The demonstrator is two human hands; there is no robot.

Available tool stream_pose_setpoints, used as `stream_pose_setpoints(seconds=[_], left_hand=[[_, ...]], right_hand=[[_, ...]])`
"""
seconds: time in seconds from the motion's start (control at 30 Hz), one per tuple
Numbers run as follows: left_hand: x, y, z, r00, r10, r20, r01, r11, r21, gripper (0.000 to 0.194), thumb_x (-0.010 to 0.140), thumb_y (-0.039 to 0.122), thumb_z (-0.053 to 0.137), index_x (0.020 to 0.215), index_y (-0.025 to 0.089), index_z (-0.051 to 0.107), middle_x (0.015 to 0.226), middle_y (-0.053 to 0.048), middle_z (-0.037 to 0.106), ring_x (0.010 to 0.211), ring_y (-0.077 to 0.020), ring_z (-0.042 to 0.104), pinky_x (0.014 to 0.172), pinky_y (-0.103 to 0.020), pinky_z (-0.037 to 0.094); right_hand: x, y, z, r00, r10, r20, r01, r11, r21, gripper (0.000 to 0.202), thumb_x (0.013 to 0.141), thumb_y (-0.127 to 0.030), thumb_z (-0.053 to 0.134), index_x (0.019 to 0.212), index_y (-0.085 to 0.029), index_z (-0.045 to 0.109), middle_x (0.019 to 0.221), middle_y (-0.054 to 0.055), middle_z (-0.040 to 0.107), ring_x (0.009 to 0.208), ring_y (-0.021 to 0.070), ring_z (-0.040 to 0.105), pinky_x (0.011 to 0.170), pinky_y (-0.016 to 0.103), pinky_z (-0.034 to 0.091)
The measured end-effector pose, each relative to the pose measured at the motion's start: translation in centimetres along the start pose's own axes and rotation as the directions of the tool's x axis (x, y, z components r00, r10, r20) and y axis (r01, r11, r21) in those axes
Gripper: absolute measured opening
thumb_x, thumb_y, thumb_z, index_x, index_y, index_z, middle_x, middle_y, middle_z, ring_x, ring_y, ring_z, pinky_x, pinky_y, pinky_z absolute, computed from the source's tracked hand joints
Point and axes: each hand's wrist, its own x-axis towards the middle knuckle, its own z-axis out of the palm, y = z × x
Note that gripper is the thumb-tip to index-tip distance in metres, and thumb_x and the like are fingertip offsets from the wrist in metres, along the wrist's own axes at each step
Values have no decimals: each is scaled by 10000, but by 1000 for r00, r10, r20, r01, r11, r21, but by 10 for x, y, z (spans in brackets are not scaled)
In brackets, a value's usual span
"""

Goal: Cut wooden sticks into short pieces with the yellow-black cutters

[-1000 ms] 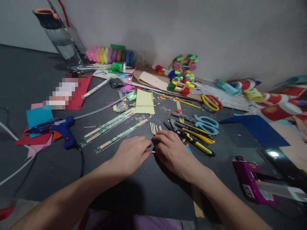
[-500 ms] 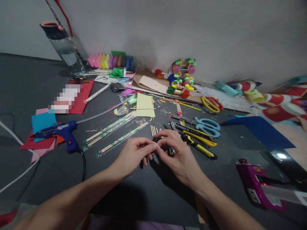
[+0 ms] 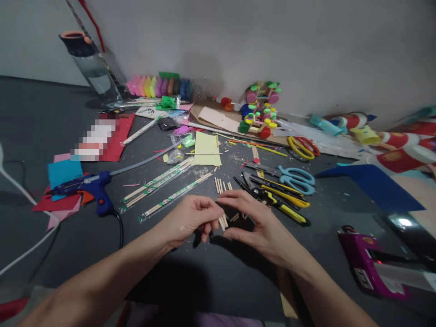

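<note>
Over the dark table, my left hand [image 3: 194, 216] is closed, thumb pressed to its fingers; what it pinches, if anything, is hidden. My right hand [image 3: 255, 218] has its thumb and fingers apart, curved around short wooden stick pieces [image 3: 223, 222] between the two hands. More short stick pieces [image 3: 220, 185] lie side by side just beyond the fingertips. Black cutters with yellow marks [image 3: 272, 199] rest right of my right hand. Wrapped chopsticks [image 3: 175, 196] lie beyond my left hand.
A blue glue gun [image 3: 101, 193] with its cable is on the left, near coloured paper [image 3: 64, 173]. Blue-handled scissors [image 3: 295, 178] lie at right, a purple device [image 3: 373, 263] farther right. A bottle [image 3: 95, 72], clay blocks [image 3: 158, 86] and small wheeled models [image 3: 259, 119] stand at the back.
My right thumb and fingers have parted and moved off my left fingertips. The short sticks between the hands now show more clearly. The view has shifted slightly.
</note>
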Motion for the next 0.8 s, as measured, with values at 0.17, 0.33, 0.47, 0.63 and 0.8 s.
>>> stream_pose_setpoints(seconds=[0.17, 0.33, 0.47, 0.63, 0.8], left_hand=[[0, -3, 1, 998, -50, 36, 51, 998, -33, 306, 713, 387, 760, 621, 140, 604, 503, 49, 572, 319, -30, 438, 317, -143, 342], [-1, -5, 1, 997, -61, 56, 64, 997, -51, 263, 696, 345, 778, 655, 130, 632, 521, 57, 563, 337, -25, 446, 333, -140, 355], [-2, -5, 2, 995, -72, 70, 76, 995, -60, 270, 705, 368, 765, 660, 126, 656, 533, 49, 563, 356, -24, 436, 339, -142, 338], [-4, -1, 1, 986, -119, 114, 123, 992, -35, 256, 704, 367, 775, 697, 119, 710, 502, 44, 543, 367, -25, 399, 336, -147, 273], [-3, 2, 0, 977, -170, 127, 174, 984, -23, 243, 683, 344, 798, 687, 115, 719, 487, 57, 499, 376, -18, 342, 338, -151, 201]], right_hand=[[0, -1, 6, 997, -71, -5, 71, 997, -17, 349, 891, -332, 716, 1234, -305, 662, 1239, 62, 618, 1122, 195, 605, 931, 343, 499], [-1, 2, 12, 992, -102, -77, 101, 995, -22, 301, 911, -296, 691, 1211, -312, 675, 1181, 50, 633, 1074, 185, 616, 900, 337, 509], [0, 6, 12, 991, -107, -78, 108, 994, 7, 297, 912, -320, 690, 1208, -304, 677, 1168, 51, 639, 1065, 184, 627, 917, 344, 513], [2, 4, 4, 993, -111, 35, 108, 992, 65, 409, 870, -379, 731, 1267, -305, 662, 1260, 72, 623, 1140, 202, 615, 951, 342, 511], [3, 3, 4, 989, -138, 48, 133, 986, 99, 319, 895, -377, 704, 1203, -293, 694, 1213, 71, 648, 1131, 202, 609, 952, 360, 510]])
